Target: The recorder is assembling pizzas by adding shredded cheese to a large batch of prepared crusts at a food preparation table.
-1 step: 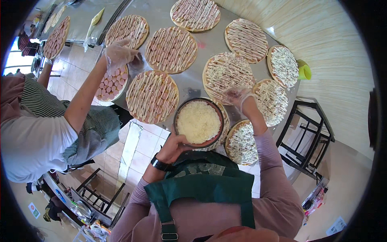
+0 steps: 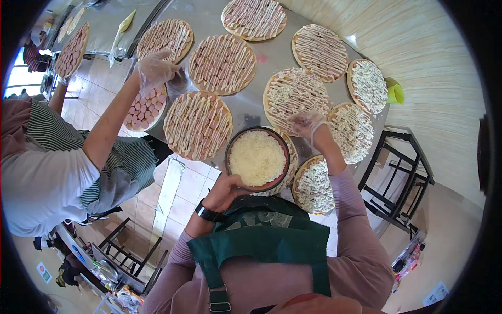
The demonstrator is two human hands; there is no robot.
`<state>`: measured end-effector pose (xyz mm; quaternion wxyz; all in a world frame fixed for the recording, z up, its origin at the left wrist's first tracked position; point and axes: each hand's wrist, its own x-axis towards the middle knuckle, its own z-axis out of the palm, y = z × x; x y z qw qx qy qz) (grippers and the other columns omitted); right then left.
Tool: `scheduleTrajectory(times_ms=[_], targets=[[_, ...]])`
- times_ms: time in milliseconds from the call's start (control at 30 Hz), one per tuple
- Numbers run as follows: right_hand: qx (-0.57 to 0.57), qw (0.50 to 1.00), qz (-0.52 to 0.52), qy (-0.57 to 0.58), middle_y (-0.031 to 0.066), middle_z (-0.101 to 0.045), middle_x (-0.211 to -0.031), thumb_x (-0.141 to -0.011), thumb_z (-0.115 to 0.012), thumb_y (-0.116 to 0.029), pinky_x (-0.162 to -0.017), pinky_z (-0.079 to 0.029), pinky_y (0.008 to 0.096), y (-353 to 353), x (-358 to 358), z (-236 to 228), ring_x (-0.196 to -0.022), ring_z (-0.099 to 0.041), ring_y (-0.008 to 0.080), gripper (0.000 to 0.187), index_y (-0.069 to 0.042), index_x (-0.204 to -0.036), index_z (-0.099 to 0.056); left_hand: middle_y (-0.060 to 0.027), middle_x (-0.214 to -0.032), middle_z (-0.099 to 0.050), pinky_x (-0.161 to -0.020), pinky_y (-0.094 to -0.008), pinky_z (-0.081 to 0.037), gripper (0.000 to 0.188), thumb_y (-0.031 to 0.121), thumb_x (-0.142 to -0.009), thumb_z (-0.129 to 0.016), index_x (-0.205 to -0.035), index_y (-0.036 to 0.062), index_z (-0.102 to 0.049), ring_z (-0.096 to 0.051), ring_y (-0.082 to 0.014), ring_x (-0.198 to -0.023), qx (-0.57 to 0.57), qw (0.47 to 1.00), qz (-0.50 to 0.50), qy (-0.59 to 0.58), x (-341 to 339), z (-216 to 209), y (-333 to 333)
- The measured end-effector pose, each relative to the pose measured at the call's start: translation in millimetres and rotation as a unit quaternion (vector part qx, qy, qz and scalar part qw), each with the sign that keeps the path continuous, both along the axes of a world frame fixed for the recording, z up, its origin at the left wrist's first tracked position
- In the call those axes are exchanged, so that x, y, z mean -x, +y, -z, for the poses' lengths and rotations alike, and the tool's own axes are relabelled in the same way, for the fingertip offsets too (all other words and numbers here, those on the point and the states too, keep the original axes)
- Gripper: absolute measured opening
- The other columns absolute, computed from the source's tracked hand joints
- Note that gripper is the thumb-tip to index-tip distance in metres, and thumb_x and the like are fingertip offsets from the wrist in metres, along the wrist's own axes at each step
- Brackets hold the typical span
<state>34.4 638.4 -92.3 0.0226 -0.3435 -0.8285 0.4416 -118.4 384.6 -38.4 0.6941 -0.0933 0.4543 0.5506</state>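
Note:
My left hand, bare with a black wristband, grips the near-left rim of a dark round bowl. Grated cheese fills this bowl. My right hand, in a clear plastic glove, hovers at the near edge of a pizza striped with sauce and scattered with cheese. The loose glove and blur obscure its fingers. Beside that wrist is a pizza covered in cheese; another cheese-covered pizza lies nearer me. One more pizza is partly hidden beneath the bowl.
Several sauce-striped pizzas lie on the metal table. At left, a co-worker's gloved hand reaches over it; their other hand supports a sausage-topped pizza. A green cup stands at the right edge, beyond a black stool.

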Motion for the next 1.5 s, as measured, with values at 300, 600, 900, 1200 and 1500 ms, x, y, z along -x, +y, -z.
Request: scheduleTrajectory(times_ms=[300, 600, 900, 1200, 1500], targets=[[-0.08, 0.988, -0.033, -0.125, 0.0105, -0.063, -0.082, -0.076, -0.061, -0.009, -0.065, -0.047, 0.0264, -7.0, 26.7, -42.9, -0.069, -0.058, 0.0173, 0.021, -0.003, -0.097, -0.062, -0.0168, -0.115, -0.051, -0.078, -0.0355, -0.051, 0.051, -0.001, -0.072, -0.043, -0.122, -0.0072, -0.033, -0.057, -0.0253, -0.095, 0.017, 1.0, -0.023, 0.013, 1.6, 5.3, -2.8], [-0.114, 0.974, -0.189, 0.051, 0.0119, -0.059, -0.09, -0.076, -0.06, -0.019, -0.065, -0.049, 0.0332, -69.3, 13.4, -96.1, -0.076, -0.059, 0.0245, 0.026, -0.007, -0.099, -0.061, -0.014, -0.115, -0.05, -0.078, -0.035, -0.051, 0.057, -0.004, -0.073, -0.045, -0.128, -0.0008, -0.029, -0.056, -0.0242, -0.096, 0.037, 0.998, 0.041, 0.019, -7.8, 12.4, 12.6], [-0.35, 0.851, -0.335, -0.201, 0.0127, -0.055, -0.081, -0.069, -0.058, -0.015, -0.061, -0.046, 0.0364, -81.6, 7.9, -76.9, -0.077, -0.057, 0.0279, 0.028, -0.007, -0.095, -0.055, -0.016, -0.131, -0.026, -0.078, -0.0439, -0.051, 0.085, -0.004, -0.068, -0.048, -0.135, 0.0137, 0.001, -0.045, -0.0303, -0.111, -0.023, 0.997, 0.074, 0.004, -19.5, -2.1, 23.5], [0.022, 0.998, 0.041, -0.039, 0.0132, -0.064, -0.09, -0.081, -0.057, -0.017, -0.072, -0.047, 0.0297, 14.4, 19.6, -59.7, -0.076, -0.061, 0.021, 0.023, -0.006, -0.1, -0.063, -0.0156, -0.13, -0.027, -0.076, -0.0421, -0.051, 0.088, -0.004, -0.068, -0.048, -0.137, 0.0141, 0.003, -0.045, -0.0293, -0.11, -0.018, 0.998, 0.056, 0.002, -17.2, -0.5, 16.5], [-0.135, 0.988, 0.069, -0.019, 0.0137, -0.063, -0.09, -0.081, -0.052, -0.014, -0.073, -0.046, 0.034, 68.3, 27.5, 6.4, -0.077, -0.06, 0.0259, 0.023, -0.008, -0.102, -0.062, -0.0137, -0.13, -0.029, -0.075, -0.0404, -0.051, 0.088, -0.005, -0.067, -0.049, -0.137, 0.016, 0.001, -0.046, -0.0282, -0.108, -0.021, 0.999, 0.022, -0.024, -15.1, 18.6, 1.9]])
